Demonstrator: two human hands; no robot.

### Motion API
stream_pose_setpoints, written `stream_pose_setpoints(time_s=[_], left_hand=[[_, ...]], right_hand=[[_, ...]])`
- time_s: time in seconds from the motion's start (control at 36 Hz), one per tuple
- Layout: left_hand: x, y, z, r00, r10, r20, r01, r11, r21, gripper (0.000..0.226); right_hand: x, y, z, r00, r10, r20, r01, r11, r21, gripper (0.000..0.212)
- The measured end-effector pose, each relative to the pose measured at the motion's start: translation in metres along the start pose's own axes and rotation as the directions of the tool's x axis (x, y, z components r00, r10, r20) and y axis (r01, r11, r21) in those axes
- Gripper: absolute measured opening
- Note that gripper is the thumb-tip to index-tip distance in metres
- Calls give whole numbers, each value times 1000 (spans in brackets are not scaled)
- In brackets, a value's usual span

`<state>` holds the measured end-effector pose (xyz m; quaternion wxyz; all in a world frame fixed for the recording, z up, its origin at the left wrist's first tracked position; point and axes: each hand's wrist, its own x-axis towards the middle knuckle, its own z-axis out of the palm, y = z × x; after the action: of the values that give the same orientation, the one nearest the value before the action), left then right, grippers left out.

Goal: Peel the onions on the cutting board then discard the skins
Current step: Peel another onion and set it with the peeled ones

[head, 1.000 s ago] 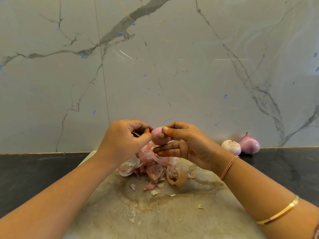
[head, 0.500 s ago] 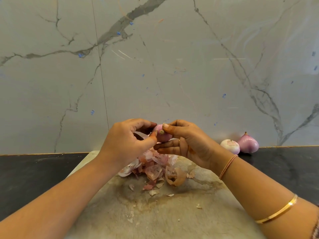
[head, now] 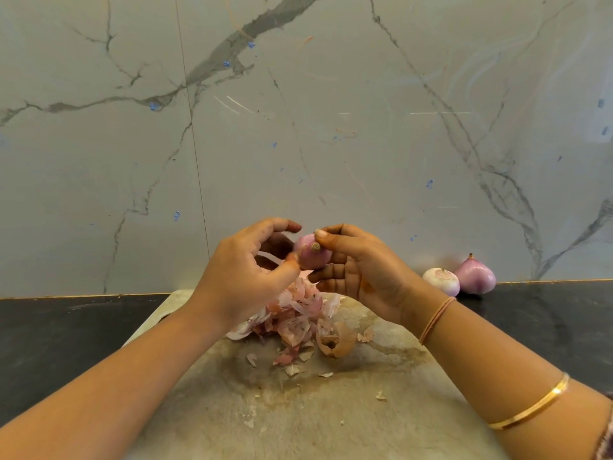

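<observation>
Since a second ago both hands have risen off the cutting board [head: 331, 410], and the onion [head: 311, 255] now hangs above the heap of skins [head: 295, 317] rather than just over it. It has been turned so that its root end faces the camera. The left hand [head: 245, 277] has loosened from a tight curl to a wider arc. Judgement: one layer has been shed and the next edge is being sought, so peeling of this onion is unfinished and no skins are discarded yet. The right hand [head: 361, 273] has a narrow grip: thumb on top, fingers cupped beneath at 6 o'clock, carrying the onion. The left grip is wider and brackets the onion loosely, with the thumb tip on the 9 o'clock flank and the forefinger hooked over the top. A pale strip shows behind that thumb; whether it is held cannot be told. Two peeled onions [head: 457, 278] rest on the dark bench [head: 66, 343] at 2 o'clock of the board.
</observation>
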<state>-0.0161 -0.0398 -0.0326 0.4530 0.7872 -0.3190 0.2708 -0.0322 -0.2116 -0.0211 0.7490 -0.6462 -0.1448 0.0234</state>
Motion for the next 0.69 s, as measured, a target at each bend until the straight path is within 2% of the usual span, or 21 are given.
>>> stream_pose_setpoints(time_s=[0.06,0.17,0.33,0.47,0.69], left_hand=[[0,0,0,996,59,62,-60,998,10,37],[1,-1,-1,979,158,126,-157,987,-18,32],[0,-1,-2,969,180,170,-174,983,-49,33],[0,-2,-2,956,182,230,-176,983,-48,29],[3,-7,0,964,207,169,-210,978,-2,16]], right_hand=[[0,0,-2,1000,-1,-26,1,1000,-19,20],[1,3,-4,999,27,-33,-27,1000,-13,26],[1,5,-3,997,67,32,-67,997,28,29],[3,7,-3,996,87,14,-87,996,-20,34],[4,5,-4,996,92,-20,-92,996,9,30]])
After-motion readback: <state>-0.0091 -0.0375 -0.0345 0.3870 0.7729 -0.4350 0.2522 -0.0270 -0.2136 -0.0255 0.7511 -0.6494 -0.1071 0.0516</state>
